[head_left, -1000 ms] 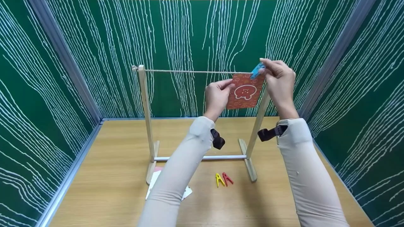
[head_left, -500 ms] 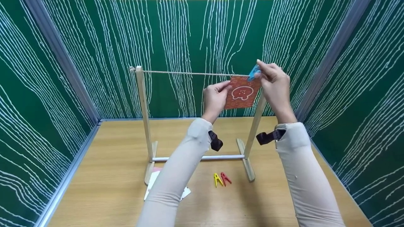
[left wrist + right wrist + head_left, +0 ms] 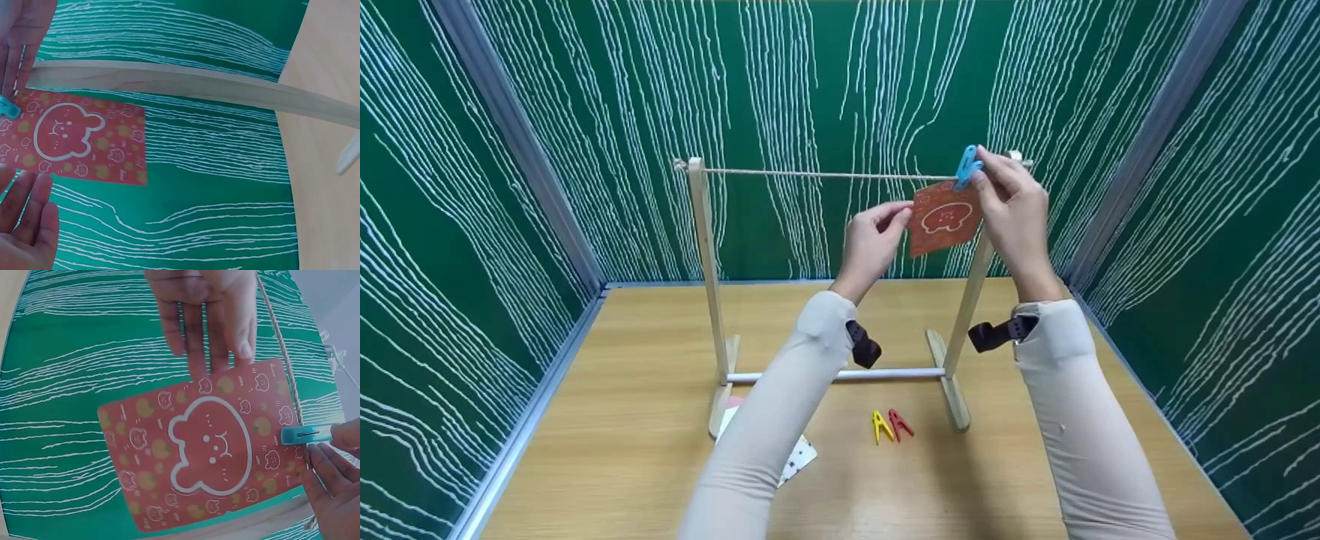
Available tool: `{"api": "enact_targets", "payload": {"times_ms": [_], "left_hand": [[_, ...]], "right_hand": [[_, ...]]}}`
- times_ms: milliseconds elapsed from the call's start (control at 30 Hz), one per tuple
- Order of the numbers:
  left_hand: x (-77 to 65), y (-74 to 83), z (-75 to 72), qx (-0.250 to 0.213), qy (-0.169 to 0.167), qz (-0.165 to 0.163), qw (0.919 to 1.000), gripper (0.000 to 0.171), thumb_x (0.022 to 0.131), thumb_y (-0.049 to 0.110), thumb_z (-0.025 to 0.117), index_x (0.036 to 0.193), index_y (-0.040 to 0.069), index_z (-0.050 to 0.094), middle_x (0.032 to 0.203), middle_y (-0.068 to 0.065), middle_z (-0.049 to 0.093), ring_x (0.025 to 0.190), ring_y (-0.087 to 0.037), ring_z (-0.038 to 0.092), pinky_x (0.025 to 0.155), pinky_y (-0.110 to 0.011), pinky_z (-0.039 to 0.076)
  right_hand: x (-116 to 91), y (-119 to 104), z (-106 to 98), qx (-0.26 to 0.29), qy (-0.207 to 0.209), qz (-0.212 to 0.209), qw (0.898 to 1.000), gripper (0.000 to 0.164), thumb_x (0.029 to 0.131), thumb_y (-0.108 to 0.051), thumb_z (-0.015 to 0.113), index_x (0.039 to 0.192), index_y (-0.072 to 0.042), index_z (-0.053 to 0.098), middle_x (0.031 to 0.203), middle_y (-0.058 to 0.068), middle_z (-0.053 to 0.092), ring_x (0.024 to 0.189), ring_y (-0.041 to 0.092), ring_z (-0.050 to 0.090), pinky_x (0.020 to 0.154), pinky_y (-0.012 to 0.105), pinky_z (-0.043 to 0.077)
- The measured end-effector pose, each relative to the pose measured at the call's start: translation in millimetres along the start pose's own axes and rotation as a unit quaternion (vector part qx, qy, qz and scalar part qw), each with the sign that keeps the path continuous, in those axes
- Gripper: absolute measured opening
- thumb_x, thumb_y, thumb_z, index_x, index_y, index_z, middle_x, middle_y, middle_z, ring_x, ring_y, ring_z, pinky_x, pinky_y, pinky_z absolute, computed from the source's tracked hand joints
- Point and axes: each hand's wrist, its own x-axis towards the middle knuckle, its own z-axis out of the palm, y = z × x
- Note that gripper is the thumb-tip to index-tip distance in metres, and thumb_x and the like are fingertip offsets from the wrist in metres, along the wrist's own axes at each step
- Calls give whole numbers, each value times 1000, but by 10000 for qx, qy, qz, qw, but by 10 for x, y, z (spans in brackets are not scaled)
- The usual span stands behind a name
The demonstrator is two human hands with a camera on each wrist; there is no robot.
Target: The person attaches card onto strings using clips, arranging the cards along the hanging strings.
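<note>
A red card (image 3: 945,219) with a white-outlined bear hangs tilted at the right end of a rope (image 3: 825,175). A blue clothespin (image 3: 967,166) sits over its top edge and the rope. My right hand (image 3: 1016,214) pinches the clothespin's handle end between thumb and fingers. At the card's left edge is my left hand (image 3: 874,244). In the right wrist view, the left fingers (image 3: 197,363) are straight and reach that edge, with the thumb tip just off the card. Part of the left hand is cut off in the left wrist view.
The rope runs between two wooden posts (image 3: 706,262) joined low by a white rod (image 3: 889,373). A yellow clothespin (image 3: 882,427) and a red clothespin (image 3: 900,424) lie on the table (image 3: 607,420). Some white cards (image 3: 799,457) are partly under the left sleeve.
The card has turned, its left edge now hanging lower and angled. The left hand has drawn slightly back from it, loosening its pinch. The clothespin stands more upright in the right hand.
</note>
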Motion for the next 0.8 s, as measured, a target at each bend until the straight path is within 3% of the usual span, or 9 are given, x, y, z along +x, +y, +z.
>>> {"api": "enact_targets", "payload": {"times_ms": [167, 367, 800], "left_hand": [[-49, -112, -64, -33, -146, -75, 9999, 31, 100, 24, 49, 125, 12, 63, 117, -3, 69, 105, -16, 65, 88, -21, 52], [-99, -203, -169, 5, -214, -82, 9997, 33, 101, 27, 47, 129, 15, 61, 122, -3, 67, 108, -13, 64, 96, -24, 49], [-251, -426, -428, 346, -505, -307, 9977, 35, 102, 27, 46, 133, 14, 55, 128, -6, 62, 116, -16, 59, 101, -25, 46]], "right_hand": [[-36, 37, 7, 310, 50, -105, 9994, 36, 97, -9, 54, 133, -10, 56, 132, 8, 60, 120, 19, 58, 102, 25, 45], [-114, 89, -5, 696, 268, -290, 9968, 36, 97, -9, 55, 133, -8, 56, 131, 9, 61, 120, 18, 59, 101, 25, 46], [-358, 197, -38, 1211, 64, 570, 9910, 38, 98, -16, 55, 136, -17, 53, 131, 12, 60, 111, 16, 60, 93, 23, 50]]}}
